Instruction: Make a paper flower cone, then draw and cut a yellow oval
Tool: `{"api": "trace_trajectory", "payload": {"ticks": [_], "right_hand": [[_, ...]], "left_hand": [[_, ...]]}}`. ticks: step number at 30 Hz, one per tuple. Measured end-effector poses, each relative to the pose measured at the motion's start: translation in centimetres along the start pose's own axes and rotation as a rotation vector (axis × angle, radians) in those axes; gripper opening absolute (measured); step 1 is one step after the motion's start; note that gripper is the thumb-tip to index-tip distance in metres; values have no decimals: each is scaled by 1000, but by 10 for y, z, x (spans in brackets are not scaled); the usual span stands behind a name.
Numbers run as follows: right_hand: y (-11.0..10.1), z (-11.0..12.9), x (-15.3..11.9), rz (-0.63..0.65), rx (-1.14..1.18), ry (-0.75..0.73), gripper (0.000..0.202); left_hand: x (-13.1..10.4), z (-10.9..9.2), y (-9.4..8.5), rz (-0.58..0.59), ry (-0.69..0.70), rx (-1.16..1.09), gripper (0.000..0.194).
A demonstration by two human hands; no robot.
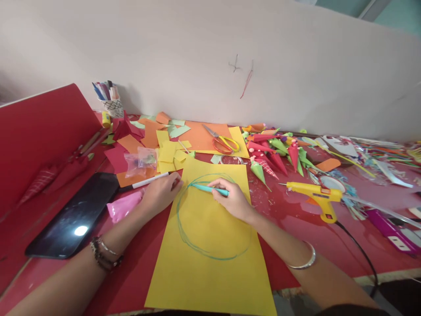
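Note:
My right hand point(228, 197) is closed in a pinch around a teal pen point(207, 188). The pen's tip touches a large yellow sheet of paper point(210, 285), at the upper left of a teal circle drawn in several loose, overlapping lines. Fingers curled, my left hand point(164, 191) rests at the sheet's left edge, and nothing shows in it. Just behind that hand lies a white marker point(149, 180) with a black end. A pink packet point(125, 205) sits beside the left wrist.
A phone point(75, 215) lies on the left. Scissors point(221, 140) rest on orange paper beyond the sheet. Paper cones point(278, 151) pile up behind right, near a yellow glue gun point(315, 195) with a trailing cord. A pen cup point(112, 105) stands by the wall.

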State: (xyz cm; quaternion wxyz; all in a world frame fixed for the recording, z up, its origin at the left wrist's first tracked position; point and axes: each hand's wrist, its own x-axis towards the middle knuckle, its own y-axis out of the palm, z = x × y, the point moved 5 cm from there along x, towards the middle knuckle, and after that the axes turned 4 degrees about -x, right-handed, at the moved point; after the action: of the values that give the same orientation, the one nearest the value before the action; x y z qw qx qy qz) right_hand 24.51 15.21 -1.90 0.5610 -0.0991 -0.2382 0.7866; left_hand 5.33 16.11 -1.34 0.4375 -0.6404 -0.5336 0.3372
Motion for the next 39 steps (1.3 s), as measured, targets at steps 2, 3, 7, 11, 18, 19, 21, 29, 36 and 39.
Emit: {"api": "trace_trajectory", "payload": {"ticks": [2, 3, 7, 11, 18, 19, 21, 29, 36, 39], "right_hand": [[0, 0, 0, -20, -28, -12, 15], [0, 1, 0, -28, -39, -16, 14], [3, 8, -1, -15, -69, -43, 15], [9, 16, -4, 41, -64, -68, 15], [18, 21, -14, 191, -13, -42, 15], [20, 21, -16, 235, 6, -25, 15], [21, 19, -17, 312, 54, 4, 14], [3, 11, -3, -15, 35, -10, 12], [13, 16, -7, 110, 48, -17, 11], [18, 19, -12, 213, 78, -11, 12]], "left_hand": [[1, 0, 0, 3, 1, 6, 20], [1, 0, 0, 5, 3, 8, 20], [2, -1, -1, 12, 9, 17, 20], [1, -3, -1, 5, 6, 30, 20], [1, -4, -1, 2, 13, 31, 21], [1, -4, -1, 1, 13, 29, 21], [2, -3, -2, -1, 13, 27, 22], [2, -2, -1, 0, 25, 30, 23], [2, -1, -1, -21, 35, 30, 23], [2, 0, -1, -27, 40, 17, 23]]}}
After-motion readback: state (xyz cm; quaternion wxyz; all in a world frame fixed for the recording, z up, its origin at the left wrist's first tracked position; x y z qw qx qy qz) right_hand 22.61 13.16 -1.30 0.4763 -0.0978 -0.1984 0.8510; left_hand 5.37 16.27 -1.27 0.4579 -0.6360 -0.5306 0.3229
